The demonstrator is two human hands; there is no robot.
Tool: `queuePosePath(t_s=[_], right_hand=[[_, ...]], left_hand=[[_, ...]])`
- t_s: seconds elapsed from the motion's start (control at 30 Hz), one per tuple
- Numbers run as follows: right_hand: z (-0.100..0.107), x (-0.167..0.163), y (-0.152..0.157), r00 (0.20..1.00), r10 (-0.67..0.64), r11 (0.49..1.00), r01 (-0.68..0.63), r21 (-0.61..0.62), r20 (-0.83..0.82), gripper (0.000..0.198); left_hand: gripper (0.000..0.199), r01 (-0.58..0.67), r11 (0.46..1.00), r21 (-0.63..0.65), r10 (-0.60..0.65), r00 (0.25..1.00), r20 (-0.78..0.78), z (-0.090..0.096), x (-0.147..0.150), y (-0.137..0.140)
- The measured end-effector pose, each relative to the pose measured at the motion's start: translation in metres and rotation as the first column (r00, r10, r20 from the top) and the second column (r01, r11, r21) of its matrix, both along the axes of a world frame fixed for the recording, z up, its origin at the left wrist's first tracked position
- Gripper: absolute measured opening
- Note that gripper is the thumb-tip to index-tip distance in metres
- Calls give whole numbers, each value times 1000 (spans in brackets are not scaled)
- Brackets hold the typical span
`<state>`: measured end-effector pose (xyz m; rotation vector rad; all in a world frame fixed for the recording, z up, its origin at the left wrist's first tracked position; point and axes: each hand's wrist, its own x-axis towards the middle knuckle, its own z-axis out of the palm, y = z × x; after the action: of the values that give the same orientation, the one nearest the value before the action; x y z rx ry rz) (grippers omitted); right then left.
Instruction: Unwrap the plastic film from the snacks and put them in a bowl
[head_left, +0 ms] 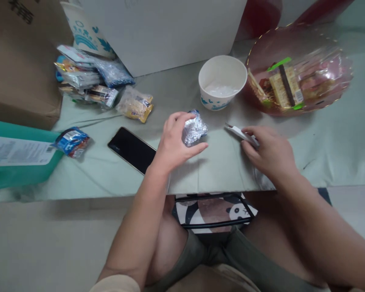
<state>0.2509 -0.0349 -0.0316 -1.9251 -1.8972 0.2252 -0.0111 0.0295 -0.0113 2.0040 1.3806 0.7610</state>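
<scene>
My left hand point(178, 140) is curled round a crinkled silver-and-blue snack packet point(195, 129), its fingers at the packet's upper side and the thumb stretched out below. My right hand point(269, 152) grips a slim white box cutter point(241, 134) between thumb and fingers, its metal tip pointing up and left toward the packet. The two hands are apart, with the packet just above the table. Beyond them stands a white paper tub point(206, 77) with blue prints and clear plastic wrapping inside. A black phone point(133, 150) lies left of my left hand, partly hidden by it.
At the right rear is a pink clear bowl point(319, 106) with wrapped snacks. Several snack packets point(85, 77) are heaped at the left, before a patterned tub point(86, 32) and a brown carton point(21, 65). A blue packet point(73, 141) lies by a green box point(33, 172). A white box point(170, 32) stands behind.
</scene>
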Motion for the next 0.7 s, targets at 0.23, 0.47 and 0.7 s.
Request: queuePosePath(t_s=[0.23, 0.47, 0.7], right_hand=[[-8, 20, 15, 994, -108, 994, 108, -17, 33, 25], [-7, 2, 15, 998, -48, 982, 39, 182, 43, 21], [5, -61, 13, 954, 241, 965, -216, 149, -179, 20]], left_hand=[[27, -39, 997, -64, 41, 998, 39, 2, -3, 0], [17, -22, 997, -77, 26, 998, 58, 6, -1, -3], [11, -160, 985, -71, 167, 981, 98, 5, 2, -1]])
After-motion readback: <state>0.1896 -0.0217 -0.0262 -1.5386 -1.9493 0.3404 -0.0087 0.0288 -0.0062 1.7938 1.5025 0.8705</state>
